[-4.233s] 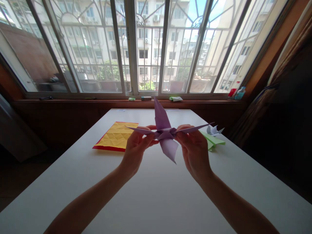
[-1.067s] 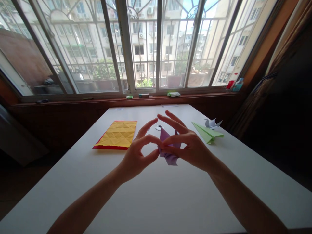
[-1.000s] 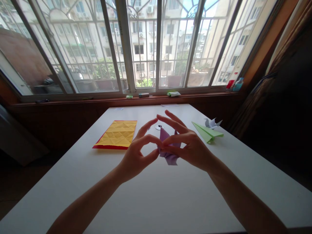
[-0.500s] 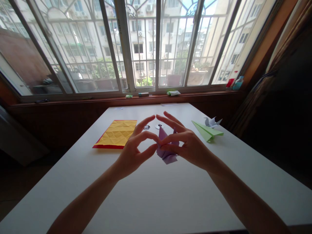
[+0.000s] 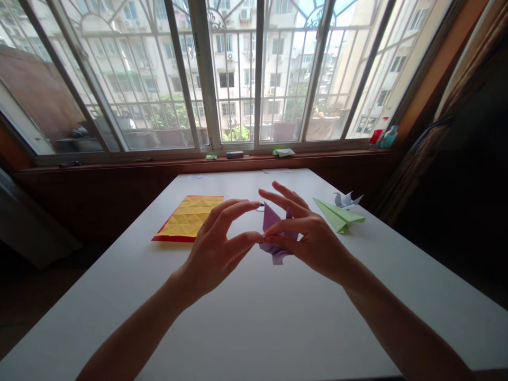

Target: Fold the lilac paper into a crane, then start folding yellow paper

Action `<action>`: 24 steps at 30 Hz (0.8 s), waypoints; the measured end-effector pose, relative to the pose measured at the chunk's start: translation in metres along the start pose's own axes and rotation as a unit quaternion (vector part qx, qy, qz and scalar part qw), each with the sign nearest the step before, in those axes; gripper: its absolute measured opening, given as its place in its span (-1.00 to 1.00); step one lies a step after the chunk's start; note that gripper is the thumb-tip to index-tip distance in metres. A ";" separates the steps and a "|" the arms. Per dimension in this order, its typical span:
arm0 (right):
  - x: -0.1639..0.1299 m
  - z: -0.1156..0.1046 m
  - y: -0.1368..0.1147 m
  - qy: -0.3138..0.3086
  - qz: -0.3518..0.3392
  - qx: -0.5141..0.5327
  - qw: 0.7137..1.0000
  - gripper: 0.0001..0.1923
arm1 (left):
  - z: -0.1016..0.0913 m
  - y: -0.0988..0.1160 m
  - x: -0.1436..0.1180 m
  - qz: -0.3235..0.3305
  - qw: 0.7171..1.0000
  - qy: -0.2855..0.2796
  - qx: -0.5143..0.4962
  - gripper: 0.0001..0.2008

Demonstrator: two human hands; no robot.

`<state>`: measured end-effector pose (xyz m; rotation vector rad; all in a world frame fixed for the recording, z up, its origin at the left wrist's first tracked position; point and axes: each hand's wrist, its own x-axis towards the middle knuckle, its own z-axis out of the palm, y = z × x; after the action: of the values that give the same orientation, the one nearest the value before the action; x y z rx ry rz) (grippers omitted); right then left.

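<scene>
A purple folded paper piece, with pointed tips standing up like an origami crane, is held above the white table. My right hand pinches it between thumb and index finger, the other fingers stretched out. My left hand is just to its left; the thumb tip meets the paper's left edge by my right fingertips, while the index finger is lifted away in an arch. My right fingers hide part of the purple paper.
On the white table, a creased yellow sheet with red edges lies left. A green paper plane and a grey paper crane are at right. Behind my fingers is a small round item. A windowsill runs behind.
My left index finger has lifted off the purple paper, opening a gap from the thumb, which has moved in to the paper's edge. The paper has shifted slightly right and turned a little.
</scene>
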<state>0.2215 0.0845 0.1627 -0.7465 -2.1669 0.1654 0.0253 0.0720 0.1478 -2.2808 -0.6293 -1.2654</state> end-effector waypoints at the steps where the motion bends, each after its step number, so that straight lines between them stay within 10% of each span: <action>1: 0.000 0.000 -0.001 0.004 0.002 0.005 1.000 -0.91 | 0.000 0.000 -0.001 0.004 1.000 0.011 0.009 -0.84; 24: -0.008 -0.010 -0.016 0.079 -0.021 0.078 0.994 -0.89 | -0.008 0.012 0.004 -0.023 0.983 0.078 -0.164 -0.83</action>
<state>0.2249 0.0654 0.1697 -0.6029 -1.9931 0.2435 0.0286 0.0587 0.1527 -2.4014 -0.4476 -1.6568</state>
